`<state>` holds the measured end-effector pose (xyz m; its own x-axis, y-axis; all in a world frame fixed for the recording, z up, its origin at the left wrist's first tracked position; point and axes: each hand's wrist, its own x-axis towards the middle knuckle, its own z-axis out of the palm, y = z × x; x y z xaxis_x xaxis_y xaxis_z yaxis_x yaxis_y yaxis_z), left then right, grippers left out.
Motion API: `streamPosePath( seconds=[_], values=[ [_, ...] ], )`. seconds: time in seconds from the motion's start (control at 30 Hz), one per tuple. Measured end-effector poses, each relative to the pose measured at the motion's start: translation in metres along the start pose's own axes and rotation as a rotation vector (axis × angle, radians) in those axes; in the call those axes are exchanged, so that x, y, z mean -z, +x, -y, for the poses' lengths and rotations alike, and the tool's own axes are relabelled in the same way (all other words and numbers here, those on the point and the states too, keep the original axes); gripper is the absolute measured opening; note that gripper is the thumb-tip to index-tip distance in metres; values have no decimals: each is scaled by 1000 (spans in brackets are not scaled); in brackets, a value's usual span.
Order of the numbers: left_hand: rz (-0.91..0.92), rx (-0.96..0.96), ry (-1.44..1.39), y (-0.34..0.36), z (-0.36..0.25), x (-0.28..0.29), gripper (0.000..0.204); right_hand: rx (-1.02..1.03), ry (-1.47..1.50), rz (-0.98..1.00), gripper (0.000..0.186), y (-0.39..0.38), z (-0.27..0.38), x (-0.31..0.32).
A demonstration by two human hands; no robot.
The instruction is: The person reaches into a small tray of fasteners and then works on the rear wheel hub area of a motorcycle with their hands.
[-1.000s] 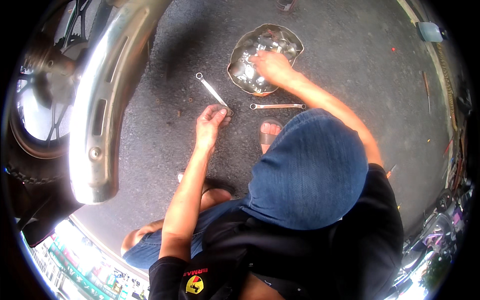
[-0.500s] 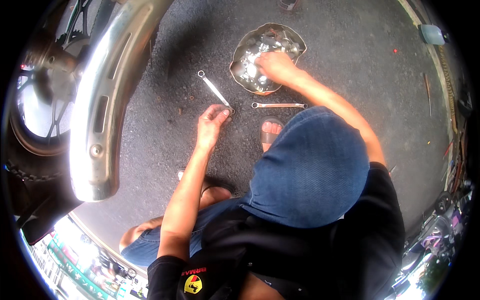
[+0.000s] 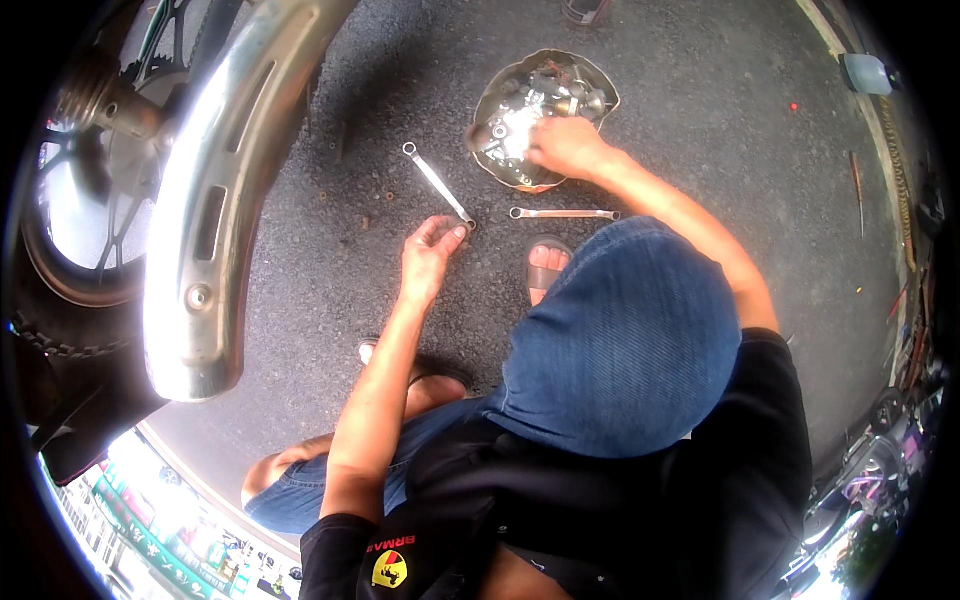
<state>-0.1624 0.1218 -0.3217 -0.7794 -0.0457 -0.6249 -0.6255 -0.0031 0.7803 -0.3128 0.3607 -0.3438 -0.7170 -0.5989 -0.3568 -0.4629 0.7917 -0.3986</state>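
Observation:
My right hand (image 3: pixel 568 145) reaches into a dented metal bowl (image 3: pixel 612 88) of loose metal parts (image 3: pixel 548 92), among them nuts and bolts. Its fingertips are hidden against the shiny pieces. Close over the ground, my left hand (image 3: pixel 427 258) has thumb and fingers drawn together in a pinch; whatever is between them is too small to make out. Just beyond its fingertips is the near end of a double-ended ring spanner (image 3: pixel 438 186) that lies slanted on the asphalt. A second ring spanner (image 3: pixel 566 214) lies crosswise below the bowl, in front of my sandalled foot (image 3: pixel 545 270).
At the left stand a chrome curved guard (image 3: pixel 190 320) and a spoked motorcycle wheel (image 3: pixel 75 235). Small rusty bits (image 3: pixel 364 222) dot the asphalt. A screwdriver-like rod (image 3: pixel 857 190) and a pale container (image 3: pixel 866 73) are at the right. Another person's foot (image 3: pixel 585 10) shows at the top.
My right hand has shifted slightly within the bowl, toward its near right side. My left hand has drawn back a little from the slanted spanner's end. Both spanners stay on the ground.

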Motion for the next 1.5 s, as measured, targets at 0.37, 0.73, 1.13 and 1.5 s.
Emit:
streamPosePath(
  seconds=[0.37,0.73,1.13,1.5],
  values=[
    [19,29,-13,1,-5,-3,19,81,-54,-265,19,-1,-12,-1],
    [46,45,-14,0,3,-6,19,18,-101,-57,20,37,-8,-22],
    [42,64,20,3,12,-7,18,23,-93,-237,19,30,-1,-31],
    [-34,37,93,8,-9,5,15,10,-46,-222,21,28,-6,-27]
  ],
)
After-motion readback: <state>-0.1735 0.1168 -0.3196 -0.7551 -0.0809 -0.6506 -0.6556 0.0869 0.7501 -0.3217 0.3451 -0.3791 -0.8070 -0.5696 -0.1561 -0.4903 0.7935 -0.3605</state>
